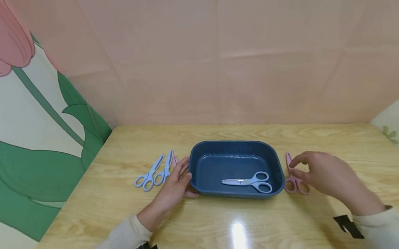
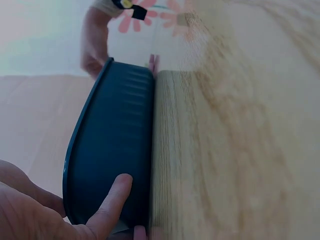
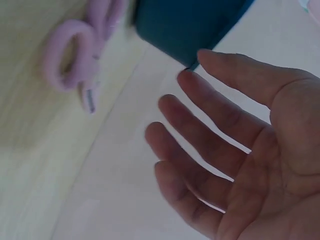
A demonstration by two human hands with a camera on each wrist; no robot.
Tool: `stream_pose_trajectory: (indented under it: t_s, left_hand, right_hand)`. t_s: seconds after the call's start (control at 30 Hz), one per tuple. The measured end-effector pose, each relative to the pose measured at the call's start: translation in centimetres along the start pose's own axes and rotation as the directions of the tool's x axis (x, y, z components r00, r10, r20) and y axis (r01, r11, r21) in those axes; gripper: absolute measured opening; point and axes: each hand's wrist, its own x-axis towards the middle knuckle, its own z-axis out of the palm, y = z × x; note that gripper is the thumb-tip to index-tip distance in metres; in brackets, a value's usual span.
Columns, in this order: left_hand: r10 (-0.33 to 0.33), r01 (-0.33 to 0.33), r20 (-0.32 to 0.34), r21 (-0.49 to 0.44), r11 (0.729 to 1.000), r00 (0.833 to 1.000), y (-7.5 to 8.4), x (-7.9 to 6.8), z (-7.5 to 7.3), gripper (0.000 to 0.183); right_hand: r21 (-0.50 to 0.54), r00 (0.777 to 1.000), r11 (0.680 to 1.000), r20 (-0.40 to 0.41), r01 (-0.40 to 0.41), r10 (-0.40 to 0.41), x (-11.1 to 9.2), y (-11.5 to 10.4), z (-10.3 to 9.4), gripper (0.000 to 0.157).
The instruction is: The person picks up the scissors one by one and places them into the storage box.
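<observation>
In the head view a dark blue rectangular tray (image 1: 229,167) stands on the wooden table. Inside lies a pair of light blue scissors (image 1: 250,181), handles to the right. My left hand (image 1: 174,184) touches the tray's left end; the left wrist view has one straight finger (image 2: 114,200) along its outer wall. To the right of the tray my right hand (image 1: 328,176) hovers over pink scissors (image 1: 291,181), partly covering them. Its fingers are loosely bent and spread in the right wrist view, with the pink scissors (image 3: 75,57) apart from them.
Two pairs of light blue scissors, one outer (image 1: 149,176) and one inner (image 1: 166,169), lie left of the tray. Beside them a pink tip (image 1: 175,161) shows, mostly hidden by my left hand. A pinkish wall covering (image 1: 214,66) rises behind the table (image 1: 182,226).
</observation>
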Motion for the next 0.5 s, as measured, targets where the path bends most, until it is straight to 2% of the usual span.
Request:
stream_pose_trajectory:
  t_s: [0.13, 0.37, 0.5]
  left_hand:
    - [-0.006, 0.006, -0.006, -0.004, 1.000, 1.000, -0.2, -0.1, 0.0, 0.055]
    - [0.004, -0.004, -0.004, -0.011, 1.000, 1.000, -0.4, 0.0, 0.0, 0.055]
    - [0.002, -0.002, -0.005, -0.014, 1.000, 1.000, -0.4, 0.1, 0.1, 0.055]
  right_hand:
    - [-0.013, 0.997, 0.999, 0.074, -0.034, 0.035, -0.6, 0.7, 0.9, 0.020]
    - [-0.049, 0.995, 0.998, 0.094, -0.024, 0.029, -0.8, 1.2, 1.7, 0.016]
    - [-0.060, 0.994, 0.998, 0.106, -0.030, 0.036, -0.9, 1.2, 1.7, 0.025]
